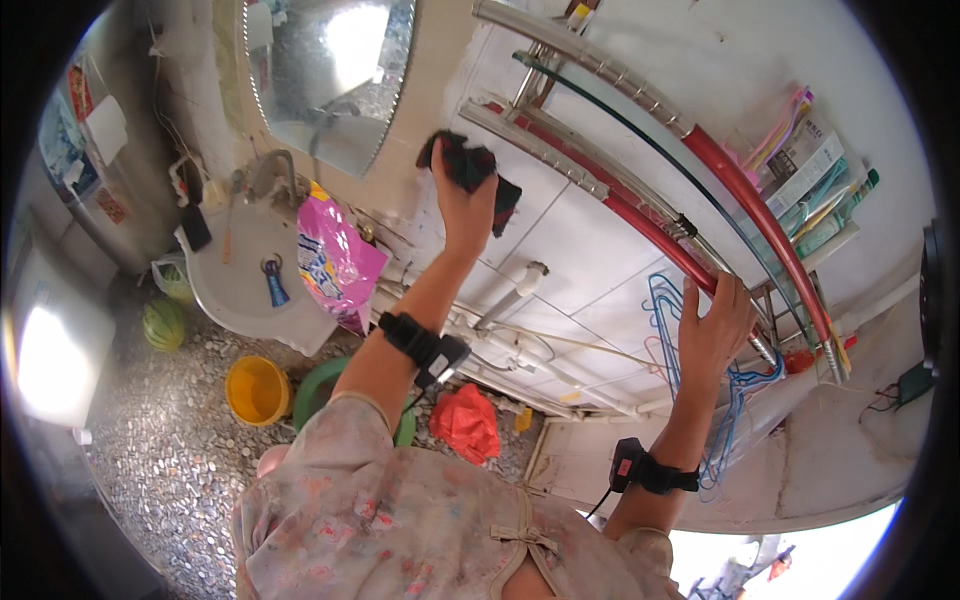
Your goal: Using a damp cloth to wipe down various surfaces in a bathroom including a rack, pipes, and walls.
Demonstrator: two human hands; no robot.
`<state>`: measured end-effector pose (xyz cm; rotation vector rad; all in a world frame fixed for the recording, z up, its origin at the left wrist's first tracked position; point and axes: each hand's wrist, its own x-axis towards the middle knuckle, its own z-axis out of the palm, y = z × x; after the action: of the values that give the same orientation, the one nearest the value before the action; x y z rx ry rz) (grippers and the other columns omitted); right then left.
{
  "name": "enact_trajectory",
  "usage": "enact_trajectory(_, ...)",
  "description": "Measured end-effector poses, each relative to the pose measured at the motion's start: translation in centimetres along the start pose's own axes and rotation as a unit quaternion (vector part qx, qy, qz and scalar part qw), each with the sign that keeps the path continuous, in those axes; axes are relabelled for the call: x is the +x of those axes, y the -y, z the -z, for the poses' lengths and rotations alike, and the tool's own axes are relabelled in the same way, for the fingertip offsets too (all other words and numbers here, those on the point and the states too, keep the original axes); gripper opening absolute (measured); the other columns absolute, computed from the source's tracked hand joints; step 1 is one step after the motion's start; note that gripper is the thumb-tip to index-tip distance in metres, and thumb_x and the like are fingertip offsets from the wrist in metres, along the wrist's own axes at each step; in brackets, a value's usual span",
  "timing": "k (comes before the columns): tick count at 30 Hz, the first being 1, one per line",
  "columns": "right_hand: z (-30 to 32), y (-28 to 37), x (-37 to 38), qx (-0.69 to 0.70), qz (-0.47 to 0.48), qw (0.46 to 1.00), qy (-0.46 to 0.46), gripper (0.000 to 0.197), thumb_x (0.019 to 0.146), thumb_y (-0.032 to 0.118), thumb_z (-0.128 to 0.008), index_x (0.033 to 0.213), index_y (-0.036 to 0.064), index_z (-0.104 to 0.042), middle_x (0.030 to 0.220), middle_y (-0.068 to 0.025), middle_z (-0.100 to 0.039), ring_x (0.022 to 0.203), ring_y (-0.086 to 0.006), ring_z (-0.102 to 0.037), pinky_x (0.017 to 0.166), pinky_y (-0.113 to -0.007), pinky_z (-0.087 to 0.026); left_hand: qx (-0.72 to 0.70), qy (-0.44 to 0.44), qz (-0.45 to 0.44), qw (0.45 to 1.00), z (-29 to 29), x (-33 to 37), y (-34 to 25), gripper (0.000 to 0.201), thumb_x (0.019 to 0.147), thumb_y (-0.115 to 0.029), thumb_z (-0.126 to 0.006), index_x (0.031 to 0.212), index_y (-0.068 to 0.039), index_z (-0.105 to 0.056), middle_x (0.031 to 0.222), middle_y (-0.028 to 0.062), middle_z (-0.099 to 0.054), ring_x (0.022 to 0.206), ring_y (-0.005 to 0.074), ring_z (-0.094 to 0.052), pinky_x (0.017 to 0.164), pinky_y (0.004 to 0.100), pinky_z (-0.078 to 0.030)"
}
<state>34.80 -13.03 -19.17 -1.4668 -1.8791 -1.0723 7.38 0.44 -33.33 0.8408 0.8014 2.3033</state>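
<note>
A crumpled dark cloth (465, 165) with reddish patches is bunched in my left hand (463, 215), raised between the mirror (325, 80) and the wall rack. My right hand (708, 335) grips the lower red rail (655, 235) of that rack near its right end, fingertips over the bar. Above this rail runs a glass shelf (640, 130), with a second red-and-metal rail (740, 180) higher up. Blue wire hangers (735, 400) hang beside my right hand.
Toothbrushes and boxes (805, 185) stand on the shelf. At left, a white sink (225, 290) has a purple bag (335, 255) at its edge. Below are a yellow bucket (257, 390), a green basin (315, 385), a red plastic bag (465, 422) and a watermelon (165, 325). Pipes (515, 295) line the wall.
</note>
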Motion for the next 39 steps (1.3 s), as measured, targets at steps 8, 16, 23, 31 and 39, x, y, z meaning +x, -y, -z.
enact_trajectory(8, -0.1, 0.0, 0.2, -0.025, 0.020, 0.999, 0.005, 0.032, 0.086, 0.030, -0.066, 0.102, 0.0035, -0.056, 0.096, -0.0149, -0.059, 0.092, -0.0354, -0.056, 0.081, -0.045, -0.042, 0.280, -0.039, -0.138, 0.949, -0.9, 4.4, 5.9, 0.079, 0.085, -0.015, -0.069, 0.148, -0.002, -0.023, 0.137, 0.0310, -0.037, 0.123, 0.0446, -0.041, 0.108, 0.0463, -0.031)
enact_trajectory(16, 0.3, 0.2, 0.0, -0.021, 0.016, 0.999, 0.026, 0.033, 0.085, 0.029, -0.068, 0.103, 0.0041, -0.055, 0.097, -0.0146, -0.058, 0.093, -0.0348, -0.055, 0.086, -0.046, -0.042, 0.363, -0.019, -0.216, 0.906, -8.1, -3.7, 10.6, 0.087, 0.075, -0.024, -0.077, 0.144, 0.003, -0.031, 0.129, 0.0332, -0.042, 0.119, 0.0505, -0.040, 0.102, 0.0591, -0.028)
enact_trajectory(23, 0.1, -0.4, 0.0, -0.040, 0.048, 0.998, 0.029, 0.035, 0.084, 0.029, -0.069, 0.106, 0.0055, -0.056, 0.095, -0.0134, -0.058, 0.091, -0.0320, -0.057, 0.083, -0.044, -0.043, 0.388, 0.052, -0.175, 0.903, -10.6, -9.1, 11.1, 0.079, 0.075, -0.032, -0.074, 0.135, 0.006, -0.039, 0.113, 0.0301, -0.049, 0.106, 0.0446, -0.047, 0.093, 0.0532, -0.036)
enact_trajectory(31, 0.1, -0.6, -0.2, -0.047, 0.049, 0.998, 0.020, 0.034, 0.084, 0.029, -0.069, 0.104, 0.0060, -0.055, 0.094, -0.0129, -0.058, 0.090, -0.0314, -0.058, 0.081, -0.043, -0.045, 0.484, -0.122, -0.204, 0.842, -2.6, 5.4, 8.8, 0.078, 0.088, -0.044, -0.060, 0.142, 0.005, -0.033, 0.137, 0.0307, -0.040, 0.120, 0.0474, -0.041, 0.109, 0.0514, -0.026)
enact_trajectory(39, 0.2, -0.4, 0.1, -0.051, 0.058, 0.997, 0.010, 0.034, 0.083, 0.028, -0.070, 0.103, 0.0050, -0.055, 0.093, -0.0141, -0.058, 0.088, -0.0326, -0.057, 0.078, -0.044, -0.044, 0.335, -0.098, -0.117, 0.930, 0.1, 1.8, 11.5, 0.076, 0.086, -0.039, -0.064, 0.143, 0.000, -0.034, 0.141, 0.0296, -0.038, 0.128, 0.0457, -0.037, 0.111, 0.0493, -0.026)
